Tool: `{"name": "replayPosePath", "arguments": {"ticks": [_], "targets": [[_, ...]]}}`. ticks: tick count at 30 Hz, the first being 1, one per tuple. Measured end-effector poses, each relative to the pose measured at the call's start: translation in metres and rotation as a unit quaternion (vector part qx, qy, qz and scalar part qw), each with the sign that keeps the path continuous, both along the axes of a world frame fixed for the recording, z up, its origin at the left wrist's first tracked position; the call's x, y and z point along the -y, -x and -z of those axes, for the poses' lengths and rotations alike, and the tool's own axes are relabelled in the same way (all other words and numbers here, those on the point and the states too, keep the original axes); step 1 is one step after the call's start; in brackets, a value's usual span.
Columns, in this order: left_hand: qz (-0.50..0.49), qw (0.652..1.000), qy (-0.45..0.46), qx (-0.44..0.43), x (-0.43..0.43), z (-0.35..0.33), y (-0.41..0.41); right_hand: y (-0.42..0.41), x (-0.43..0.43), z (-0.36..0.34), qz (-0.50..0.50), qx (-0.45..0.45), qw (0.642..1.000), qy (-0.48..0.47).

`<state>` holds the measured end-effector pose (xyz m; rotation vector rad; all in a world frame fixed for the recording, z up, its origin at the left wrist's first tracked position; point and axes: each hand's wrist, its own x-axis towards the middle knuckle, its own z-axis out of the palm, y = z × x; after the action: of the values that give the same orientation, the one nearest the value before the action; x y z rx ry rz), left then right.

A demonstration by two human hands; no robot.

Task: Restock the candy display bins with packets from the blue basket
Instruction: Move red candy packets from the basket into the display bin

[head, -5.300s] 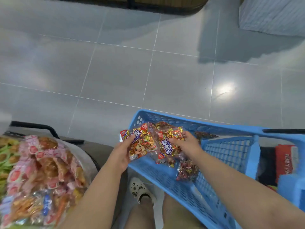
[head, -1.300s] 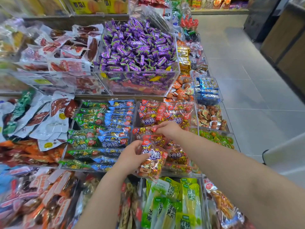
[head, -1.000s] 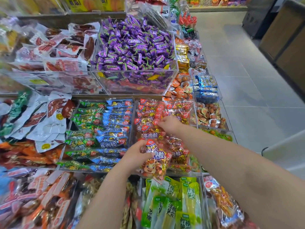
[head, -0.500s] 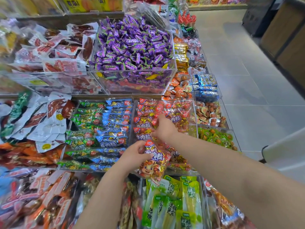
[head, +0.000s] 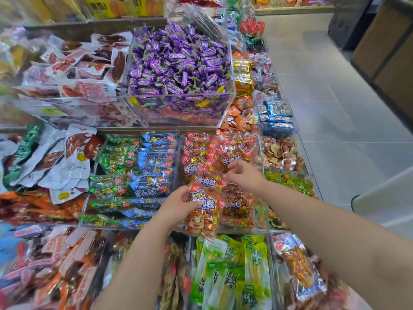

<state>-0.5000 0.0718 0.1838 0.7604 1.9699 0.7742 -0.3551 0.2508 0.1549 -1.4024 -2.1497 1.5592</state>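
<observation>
Left grip [head: 176, 206] pinches red candy packet [head: 202, 212] by its upper edge | packet at clear bin's [head: 260, 151] 6 o'clock rim | right grip [head: 243, 175] at packet's 1 o'clock, fingers loosely curled, seemingly empty (blurred)

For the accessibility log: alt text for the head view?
A person's left hand holds a red candy packet over a clear bin of matching packets; the right hand reaches over it. Purple sweets are heaped behind.
</observation>
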Motion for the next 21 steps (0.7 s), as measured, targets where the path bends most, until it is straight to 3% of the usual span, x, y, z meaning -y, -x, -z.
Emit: {"name": "replayPosePath", "arguments": {"ticks": [3, 9, 13, 17, 19, 21], "targets": [[-0.003, 1.000, 0.002, -0.003, 0.003, -0.004, 0.000, 0.003, 0.005, 0.007, -0.057, 0.095, 0.994, -0.012], [0.015, 0.999, 0.027, 0.029, 0.019, 0.001, -0.005, 0.017, 0.015, -0.001, -0.159, 0.110, 0.978, -0.082], [-0.015, 1.000, 0.015, 0.013, 0.021, 0.004, -0.004, 0.039, 0.022, -0.021, -0.274, 0.187, 0.920, -0.211], [-0.012, 1.000, 0.009, 0.019, 0.020, 0.002, -0.004, 0.073, 0.041, -0.021, -0.372, 0.242, 0.871, -0.211], [-0.014, 1.000, 0.010, 0.022, 0.020, 0.002, -0.004, 0.077, 0.039, -0.021, -0.371, 0.239, 0.872, -0.210], [-0.016, 0.999, 0.002, 0.028, 0.018, 0.003, -0.004, 0.070, 0.033, -0.020, -0.322, 0.194, 0.901, -0.215]]}}
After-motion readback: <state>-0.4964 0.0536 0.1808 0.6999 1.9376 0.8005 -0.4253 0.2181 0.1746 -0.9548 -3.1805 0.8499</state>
